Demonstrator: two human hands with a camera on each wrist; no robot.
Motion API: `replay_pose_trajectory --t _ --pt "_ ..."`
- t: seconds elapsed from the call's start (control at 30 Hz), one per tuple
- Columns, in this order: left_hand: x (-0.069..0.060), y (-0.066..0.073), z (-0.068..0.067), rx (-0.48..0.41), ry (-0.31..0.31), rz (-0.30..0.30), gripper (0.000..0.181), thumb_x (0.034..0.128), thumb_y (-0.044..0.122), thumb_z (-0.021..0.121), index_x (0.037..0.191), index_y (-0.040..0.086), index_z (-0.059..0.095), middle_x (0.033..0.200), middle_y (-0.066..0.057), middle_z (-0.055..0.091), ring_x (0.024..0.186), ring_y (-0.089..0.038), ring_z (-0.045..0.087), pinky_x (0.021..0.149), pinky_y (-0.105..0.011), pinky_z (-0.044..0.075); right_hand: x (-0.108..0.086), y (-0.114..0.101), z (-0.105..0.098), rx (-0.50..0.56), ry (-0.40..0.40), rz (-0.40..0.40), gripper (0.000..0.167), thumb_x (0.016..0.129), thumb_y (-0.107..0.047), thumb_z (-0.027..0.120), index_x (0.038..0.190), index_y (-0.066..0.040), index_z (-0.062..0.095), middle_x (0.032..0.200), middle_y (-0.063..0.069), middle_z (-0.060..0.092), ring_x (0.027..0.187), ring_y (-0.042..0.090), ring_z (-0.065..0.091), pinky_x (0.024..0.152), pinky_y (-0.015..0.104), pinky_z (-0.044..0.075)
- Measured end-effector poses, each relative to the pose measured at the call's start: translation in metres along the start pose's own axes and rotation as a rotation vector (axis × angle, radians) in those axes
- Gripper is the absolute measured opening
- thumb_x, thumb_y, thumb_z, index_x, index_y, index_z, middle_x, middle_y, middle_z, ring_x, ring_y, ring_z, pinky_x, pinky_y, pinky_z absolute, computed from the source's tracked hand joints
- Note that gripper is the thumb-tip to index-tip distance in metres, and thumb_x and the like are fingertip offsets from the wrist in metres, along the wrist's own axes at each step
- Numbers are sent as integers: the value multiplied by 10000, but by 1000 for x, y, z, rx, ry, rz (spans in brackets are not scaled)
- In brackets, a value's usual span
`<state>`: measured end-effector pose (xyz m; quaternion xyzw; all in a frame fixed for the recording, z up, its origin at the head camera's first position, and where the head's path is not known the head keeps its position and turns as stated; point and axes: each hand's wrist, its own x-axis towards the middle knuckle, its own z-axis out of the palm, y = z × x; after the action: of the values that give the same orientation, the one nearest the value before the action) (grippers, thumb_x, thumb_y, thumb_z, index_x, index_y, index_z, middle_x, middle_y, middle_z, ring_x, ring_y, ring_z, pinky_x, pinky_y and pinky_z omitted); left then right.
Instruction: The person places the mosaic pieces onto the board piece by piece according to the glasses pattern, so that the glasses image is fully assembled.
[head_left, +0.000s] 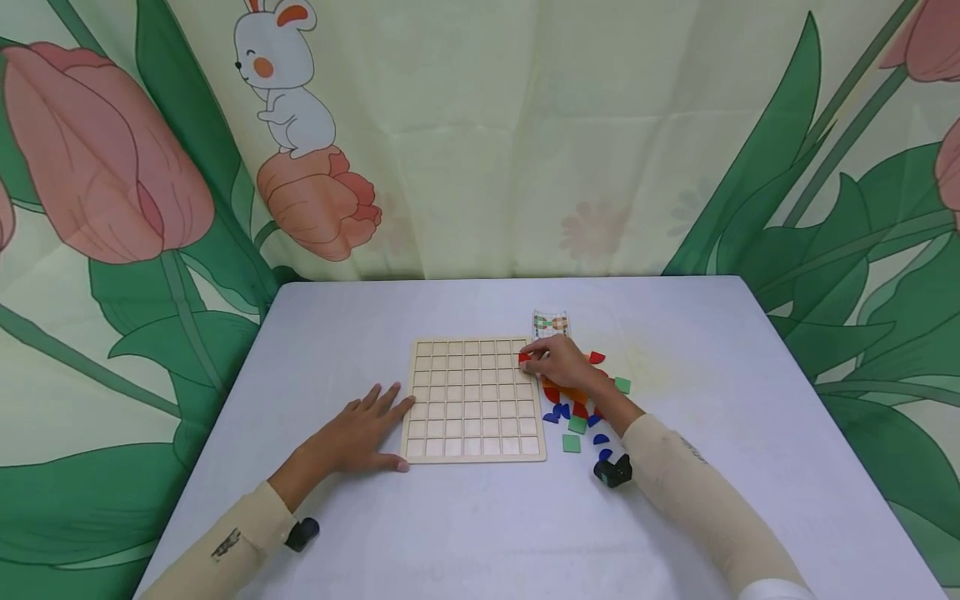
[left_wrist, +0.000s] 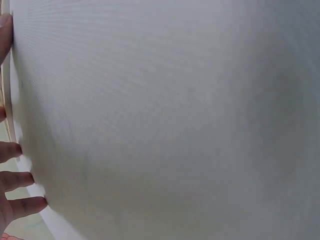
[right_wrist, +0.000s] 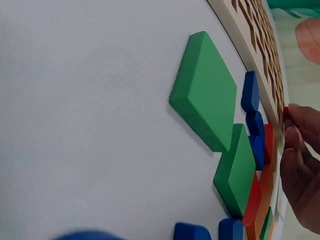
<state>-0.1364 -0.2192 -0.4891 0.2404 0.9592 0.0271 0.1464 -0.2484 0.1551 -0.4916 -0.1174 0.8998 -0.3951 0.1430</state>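
Note:
A wooden grid board (head_left: 474, 402) with rows of square cells lies on the table. At its upper right edge my right hand (head_left: 564, 364) pinches a small red piece (head_left: 523, 358) between thumb and fingertips. The piece's exact shape is mostly hidden; in the right wrist view only a sliver of red shows at the fingers (right_wrist: 299, 131). My left hand (head_left: 366, 431) rests with spread fingers against the board's left edge, holding nothing. At the border of the left wrist view, its fingertips (left_wrist: 27, 206) touch the white cloth.
Loose pieces lie right of the board: green squares (head_left: 572, 443), blue pieces (head_left: 601, 439), red pieces (head_left: 596, 357) and orange ones, partly under my right arm. A pattern card (head_left: 551, 323) sits behind my right hand. A printed curtain (head_left: 480, 167) hangs behind the table.

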Motion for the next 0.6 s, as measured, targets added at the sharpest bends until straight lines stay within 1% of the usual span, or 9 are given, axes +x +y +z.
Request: replay_pose_trajectory --t 0.17,0.33,0.43,0.6 --pt "0 0 0 2 1 -2 1051 791 779 618 1601 204 274 1665 -166 216 1503 -479 224 1094 -667 351 2 -1 3 -31 19 -17 285 939 -200 716 1207 -107 736 871 56 636 626 178 536 529 239 409" --pt "-1 1 -1 -2 -2 -5 1055 788 780 620 1602 208 269 1667 -165 209 1506 -478 215 1100 -665 345 3 -4 5 -49 18 -33 289 938 -190 712 1215 -107 732 883 63 639 570 172 505 506 244 391" --pt "-1 1 -2 -12 0 -3 1056 786 773 630 1600 199 277 1663 -175 216 1502 -488 217 1095 -674 342 3 -5 7 -59 19 -29 284 934 -198 722 1203 -111 738 874 61 645 538 166 497 495 245 389" --pt "0 0 0 -13 -6 -11 1066 779 791 618 1604 215 266 1670 -162 200 1509 -479 203 1106 -671 330 4 -6 8 -117 40 -10 284 918 -236 746 1179 -124 755 877 43 667 557 161 516 501 250 384"
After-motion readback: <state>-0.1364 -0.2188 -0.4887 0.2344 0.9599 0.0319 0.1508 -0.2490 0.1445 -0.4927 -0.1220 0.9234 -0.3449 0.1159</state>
